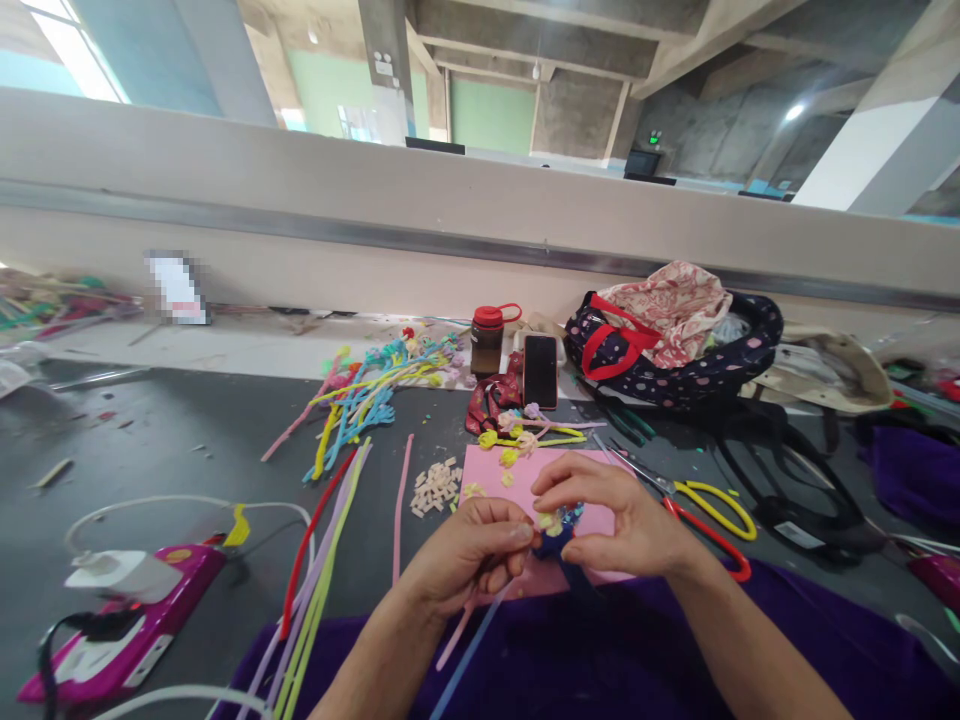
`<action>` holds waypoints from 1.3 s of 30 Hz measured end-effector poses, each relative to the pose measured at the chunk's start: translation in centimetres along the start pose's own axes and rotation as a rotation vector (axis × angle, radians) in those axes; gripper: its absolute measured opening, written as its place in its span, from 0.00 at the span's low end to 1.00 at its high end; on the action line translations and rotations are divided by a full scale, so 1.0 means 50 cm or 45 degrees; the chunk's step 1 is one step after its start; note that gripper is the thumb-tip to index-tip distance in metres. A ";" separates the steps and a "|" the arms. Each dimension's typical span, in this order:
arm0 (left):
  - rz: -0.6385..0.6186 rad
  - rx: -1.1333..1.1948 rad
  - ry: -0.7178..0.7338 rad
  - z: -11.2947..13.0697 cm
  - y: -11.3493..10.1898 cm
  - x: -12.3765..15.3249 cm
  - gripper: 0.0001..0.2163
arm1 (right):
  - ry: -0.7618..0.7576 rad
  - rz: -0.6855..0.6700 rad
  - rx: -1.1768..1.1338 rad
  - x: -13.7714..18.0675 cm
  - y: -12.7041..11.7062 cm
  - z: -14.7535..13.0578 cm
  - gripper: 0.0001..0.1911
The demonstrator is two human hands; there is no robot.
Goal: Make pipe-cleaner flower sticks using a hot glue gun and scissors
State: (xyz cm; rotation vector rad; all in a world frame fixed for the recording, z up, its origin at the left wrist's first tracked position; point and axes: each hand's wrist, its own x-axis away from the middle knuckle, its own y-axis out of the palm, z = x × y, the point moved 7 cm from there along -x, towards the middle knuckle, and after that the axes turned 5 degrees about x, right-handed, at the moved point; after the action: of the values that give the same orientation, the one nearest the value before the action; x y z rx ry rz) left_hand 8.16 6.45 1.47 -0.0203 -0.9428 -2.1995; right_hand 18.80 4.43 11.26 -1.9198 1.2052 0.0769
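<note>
Pale yellow piece (551,523) is being framed by two hands above a pink sheet (487,462).
Left hand (476,550) is being pressed into a pinch, its contents unclear; right hand (619,515) is being spread around it.

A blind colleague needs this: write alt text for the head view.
A person's left hand, fingertips pinched together, and curved right hand flank a pale yellow piece above a pink sheet; pipe cleaners lie left, scissors right.

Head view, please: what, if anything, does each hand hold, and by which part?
The left hand seems to hold a pink stem and blue stem by their hidden upper parts. Whether the right hand grips the pale yellow piece is unclear.
</note>
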 end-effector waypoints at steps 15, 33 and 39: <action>0.044 -0.107 -0.001 0.004 0.002 0.000 0.09 | 0.080 -0.014 -0.023 0.007 -0.007 0.008 0.22; 0.033 -0.121 -0.008 0.001 0.011 0.002 0.08 | 0.067 -0.106 -0.047 0.004 0.013 0.001 0.14; 0.034 -0.108 0.000 -0.001 0.010 0.001 0.08 | 0.062 -0.107 -0.009 0.004 0.015 0.001 0.14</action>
State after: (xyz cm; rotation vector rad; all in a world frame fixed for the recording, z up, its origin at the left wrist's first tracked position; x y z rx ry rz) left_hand 8.45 6.17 1.75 -0.0722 -0.8435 -2.2135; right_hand 18.35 4.22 10.66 -1.9860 1.1561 -0.0097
